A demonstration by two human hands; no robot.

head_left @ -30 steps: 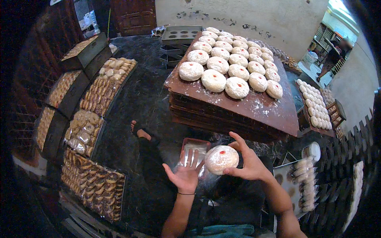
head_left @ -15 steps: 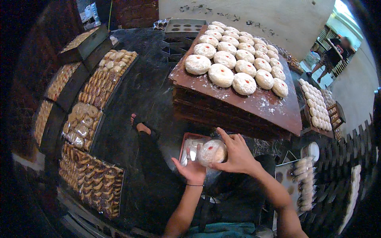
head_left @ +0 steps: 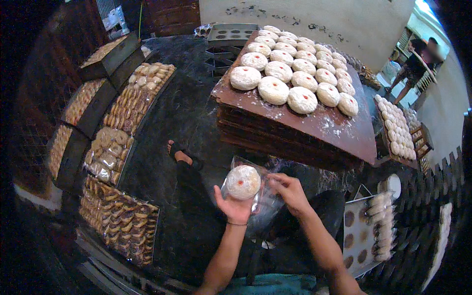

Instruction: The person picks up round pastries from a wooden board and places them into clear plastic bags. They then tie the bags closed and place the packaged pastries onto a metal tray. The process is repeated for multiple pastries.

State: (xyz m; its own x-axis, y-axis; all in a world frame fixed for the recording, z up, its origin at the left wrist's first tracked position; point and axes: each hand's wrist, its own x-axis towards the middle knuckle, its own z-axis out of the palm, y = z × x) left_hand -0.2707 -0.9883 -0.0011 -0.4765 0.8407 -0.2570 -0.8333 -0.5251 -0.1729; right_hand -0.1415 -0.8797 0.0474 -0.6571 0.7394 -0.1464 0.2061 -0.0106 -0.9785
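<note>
A round, flour-dusted bun with a red spot on top rests on the palm and fingers of my left hand. Clear plastic film, looking like a small bag, spreads around the bun's right and far sides. Whether the bun lies inside or on top of it, I cannot tell. My right hand is at the film's right edge, thumb and fingers pinched together on it. In front of my hands, many similar buns sit in rows on a brown board atop a stack of boards.
Trays of bagged pastries line the floor at left, beside stacked metal boxes. On my right is a moulded tray with wrapped buns. Another bun-laden board and a person are farther right. My sandalled foot shows ahead.
The bun went from between both hands onto my left palm, slightly left and up. My right hand let go of the bun and now pinches the film. The person at far right moved closer.
</note>
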